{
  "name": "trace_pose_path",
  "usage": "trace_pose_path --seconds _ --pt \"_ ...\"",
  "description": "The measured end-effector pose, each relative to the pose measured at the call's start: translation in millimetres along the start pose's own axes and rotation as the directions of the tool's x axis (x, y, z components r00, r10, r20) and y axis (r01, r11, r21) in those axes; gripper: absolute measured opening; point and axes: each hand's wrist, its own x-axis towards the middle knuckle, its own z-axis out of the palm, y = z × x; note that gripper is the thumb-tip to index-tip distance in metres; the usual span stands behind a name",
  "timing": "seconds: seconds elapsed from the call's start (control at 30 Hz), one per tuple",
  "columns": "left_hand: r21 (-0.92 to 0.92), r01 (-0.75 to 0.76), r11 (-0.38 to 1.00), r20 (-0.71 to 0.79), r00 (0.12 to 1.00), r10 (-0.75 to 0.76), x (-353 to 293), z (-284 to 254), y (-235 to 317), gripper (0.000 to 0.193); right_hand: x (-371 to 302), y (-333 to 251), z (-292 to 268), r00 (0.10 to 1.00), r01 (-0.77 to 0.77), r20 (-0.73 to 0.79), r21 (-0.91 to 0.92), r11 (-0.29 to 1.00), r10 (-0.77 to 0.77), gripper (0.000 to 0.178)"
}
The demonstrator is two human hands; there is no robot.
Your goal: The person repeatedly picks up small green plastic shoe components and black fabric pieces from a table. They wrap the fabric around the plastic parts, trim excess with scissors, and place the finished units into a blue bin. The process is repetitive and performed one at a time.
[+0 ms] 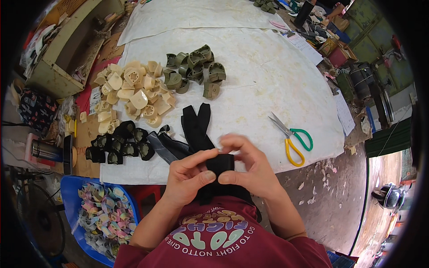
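Note:
Close to my body, at the table's near edge, a small black fabric-covered block [220,164], probably a shoe heel, is held between both hands. My left hand [190,175] grips its left side with thumb and fingers. My right hand [248,166] presses its thumb on the lower right corner, while its slightly blurred fingers curl over the far side. Just beyond lie black fabric strips [196,125] and a dark grey strip [166,148]. To the left sit several black-covered heels [121,144], their hollow olive insides showing.
Cream plastic heels [139,99] are heaped at the left, with olive heels [195,66] beside them. Scissors [290,136] with yellow and green handles lie open on the right of the white-covered table [268,80]. A blue bin [71,192] of colourful scraps stands lower left. Another person's hand [335,12] shows far right.

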Motion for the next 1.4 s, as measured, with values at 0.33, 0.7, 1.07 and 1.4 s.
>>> trace_pose_path --seconds 0.33,0.7,1.07,1.4 --pt "-0.133 0.005 0.991 -0.030 1.000 -0.009 2 -2 -7 0.036 1 -5 -4 0.989 0.023 0.144 -0.034 0.999 -0.018 0.037" --pt "0.603 -0.226 0.765 0.049 0.968 0.248 24 1 -2 0.031 8 -5 7 0.989 -0.140 0.028 -0.155 0.978 0.146 0.043" --pt "0.649 -0.119 0.751 -0.137 0.953 0.270 15 21 -11 0.055 11 20 36 0.980 0.112 -0.172 0.031 0.993 -0.105 0.041" --pt "0.266 -0.069 0.962 -0.097 0.991 0.097 20 17 -13 0.058 17 39 32 0.993 0.006 -0.110 0.314 0.949 0.030 0.047"
